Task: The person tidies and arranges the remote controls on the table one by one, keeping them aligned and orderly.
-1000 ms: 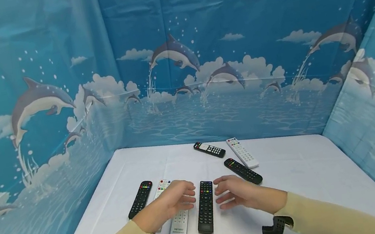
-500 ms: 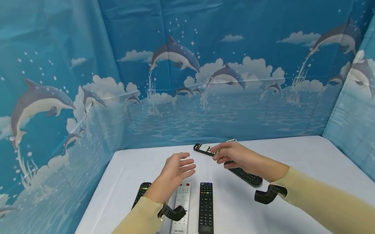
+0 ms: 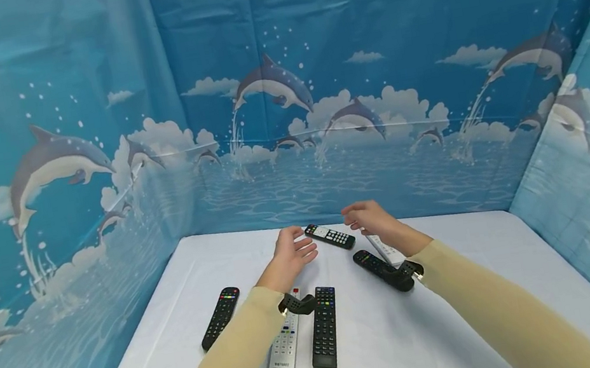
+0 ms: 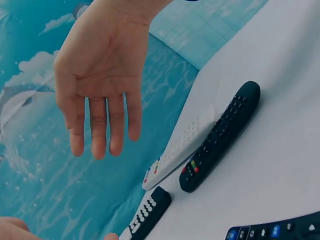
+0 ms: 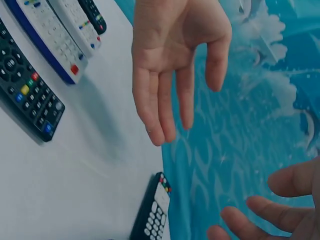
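My left hand [image 3: 291, 254] is held above the table just left of a small black remote control with a pale face [image 3: 329, 236], fingers loosely extended and holding nothing. My right hand [image 3: 375, 224] hovers to that remote's right, over a white remote control [image 3: 389, 253] whose far end it hides. Its palm faces the left hand in the left wrist view, with nothing in it. A black remote control [image 3: 372, 267] lies nearer, partly behind the right wrist strap. The hands stand apart, with the small remote between them in the head view.
Nearer on the white tabletop [image 3: 377, 338] lie a long black remote [image 3: 324, 330], a silver remote [image 3: 283, 348] and another black remote [image 3: 220, 317]. A white remote [image 5: 82, 20], seen in the right wrist view, is hidden by the left sleeve from above. Dolphin-print curtains [image 3: 295, 184] enclose the table.
Both hands have moved away from the near remotes toward the table's back; the left also drifted right, and the right hand moved right over the white remote. The remotes have not moved.
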Tool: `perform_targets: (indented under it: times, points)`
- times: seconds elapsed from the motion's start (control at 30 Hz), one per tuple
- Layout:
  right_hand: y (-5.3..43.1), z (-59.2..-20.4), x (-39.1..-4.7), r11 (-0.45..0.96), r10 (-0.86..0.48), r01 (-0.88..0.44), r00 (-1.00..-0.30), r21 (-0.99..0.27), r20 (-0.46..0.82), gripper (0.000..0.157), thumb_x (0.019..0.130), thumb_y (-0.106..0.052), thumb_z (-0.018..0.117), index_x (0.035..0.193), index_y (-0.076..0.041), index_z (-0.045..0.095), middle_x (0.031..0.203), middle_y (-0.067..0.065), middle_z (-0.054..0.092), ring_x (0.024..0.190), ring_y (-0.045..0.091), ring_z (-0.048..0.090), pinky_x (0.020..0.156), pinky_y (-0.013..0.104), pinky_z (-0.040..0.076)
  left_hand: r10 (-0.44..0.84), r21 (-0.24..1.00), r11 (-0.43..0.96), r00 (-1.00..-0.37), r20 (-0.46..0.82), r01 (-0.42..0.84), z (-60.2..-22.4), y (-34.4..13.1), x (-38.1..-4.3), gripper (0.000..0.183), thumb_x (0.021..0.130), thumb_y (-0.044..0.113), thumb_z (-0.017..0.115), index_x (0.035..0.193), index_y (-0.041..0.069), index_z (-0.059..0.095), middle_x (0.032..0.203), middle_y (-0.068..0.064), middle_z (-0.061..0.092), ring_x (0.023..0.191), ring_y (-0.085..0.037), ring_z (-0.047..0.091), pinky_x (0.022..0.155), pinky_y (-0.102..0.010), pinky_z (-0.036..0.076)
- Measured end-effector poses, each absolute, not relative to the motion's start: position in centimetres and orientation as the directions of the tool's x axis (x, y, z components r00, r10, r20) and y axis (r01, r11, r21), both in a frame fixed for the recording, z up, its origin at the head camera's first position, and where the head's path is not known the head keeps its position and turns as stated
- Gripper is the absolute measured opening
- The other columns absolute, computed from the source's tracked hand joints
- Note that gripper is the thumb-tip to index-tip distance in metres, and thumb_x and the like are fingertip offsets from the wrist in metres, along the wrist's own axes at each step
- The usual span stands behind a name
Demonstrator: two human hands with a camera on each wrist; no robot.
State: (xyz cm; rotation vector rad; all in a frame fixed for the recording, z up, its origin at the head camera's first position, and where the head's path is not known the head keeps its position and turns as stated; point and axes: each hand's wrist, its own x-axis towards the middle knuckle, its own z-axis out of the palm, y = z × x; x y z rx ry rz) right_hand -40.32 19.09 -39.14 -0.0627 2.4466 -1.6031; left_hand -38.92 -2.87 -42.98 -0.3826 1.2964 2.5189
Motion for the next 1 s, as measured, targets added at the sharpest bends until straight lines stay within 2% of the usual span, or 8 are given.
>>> perform_targets:
  times: [0.17,0.33,0.47,0.57,0.73,0.83,1.0]
  points:
    - [19.3,-40.2,-42.4,0.328,-0.121,0.125,-0.977,-0.936,-0.173,0.044,0.105,-0.024,0.048,0.146,-0.007,0.051,0.139,0.022,0.055,0.125,0.037,0.053,0.106,0.054,0.041,0.110,0.668,-0.652,-0.916,-0.385,-0.359,-43.9,-1.4,-40.4,0.061,0.105,0.025,0.035,0.156,-0.005,0.022,0.154,-0.036,0.025,0.141,-0.051,0.029,0.115,-0.057,0.030]
    - [18.7,-42.1,-44.1,0.291,-0.131,0.136,-0.975,-0.947,-0.180,0.050,0.107,-0.028,0.047,0.152,-0.006,0.043,0.145,0.024,0.048,0.134,0.041,0.044,0.112,0.058,0.034,0.070,0.607,-0.718,-0.903,-0.425,-0.341,-45.1,0.3,-41.3,0.064,0.105,0.030,0.033,0.157,-0.005,0.019,0.154,-0.038,0.022,0.142,-0.054,0.024,0.115,-0.060,0.026]
    - [18.4,-43.5,-44.7,0.328,-0.148,0.112,-0.975,-0.938,-0.169,0.055,0.108,-0.032,0.045,0.155,-0.006,0.036,0.148,0.026,0.044,0.138,0.043,0.038,0.113,0.060,0.030,0.080,0.570,-0.744,-0.893,-0.443,-0.349,-46.1,1.7,-41.8,0.067,0.105,0.032,0.031,0.158,-0.005,0.015,0.157,-0.038,0.015,0.145,-0.053,0.017,0.116,-0.062,0.022]
    - [18.2,-44.3,-45.0,0.406,-0.172,0.063,-0.974,-0.912,-0.144,0.058,0.108,-0.036,0.041,0.157,-0.005,0.033,0.150,0.026,0.041,0.140,0.043,0.035,0.114,0.060,0.029,0.080,0.550,-0.763,-0.894,-0.440,-0.339,-46.5,2.4,-42.2,0.069,0.105,0.034,0.032,0.158,-0.004,0.012,0.158,-0.037,0.011,0.146,-0.052,0.014,0.117,-0.062,0.021]
    - [18.0,-45.5,-45.0,0.501,-0.198,0.024,-0.970,-0.865,-0.141,0.060,0.109,-0.040,0.037,0.158,-0.006,0.030,0.159,0.021,0.032,0.146,0.040,0.027,0.117,0.057,0.026,0.080,0.546,-0.767,-0.895,-0.439,-0.336,-46.6,2.9,-42.8,0.071,0.105,0.035,0.034,0.160,-0.002,0.008,0.158,-0.037,0.012,0.147,-0.050,0.014,0.117,-0.062,0.021]
    - [18.0,-46.1,-44.9,0.506,-0.199,0.034,-0.968,-0.862,-0.155,0.059,0.110,-0.038,0.036,0.158,-0.005,0.029,0.162,0.019,0.027,0.149,0.038,0.022,0.118,0.056,0.022,0.085,0.543,-0.765,-0.890,-0.449,-0.346,-46.6,3.1,-42.9,0.072,0.105,0.036,0.034,0.160,-0.001,0.005,0.158,-0.038,0.013,0.147,-0.049,0.015,0.116,-0.063,0.020]
    - [17.7,-46.7,-45.2,0.446,-0.169,0.120,-0.962,-0.887,-0.216,0.062,0.109,-0.038,0.037,0.157,-0.001,0.027,0.157,0.026,0.030,0.145,0.042,0.028,0.116,0.057,0.027,0.082,0.533,-0.772,-0.886,-0.456,-0.345,-47.0,3.1,-43.0,0.073,0.105,0.036,0.034,0.159,-0.004,0.006,0.155,-0.041,0.015,0.146,-0.051,0.018,0.116,-0.063,0.019]
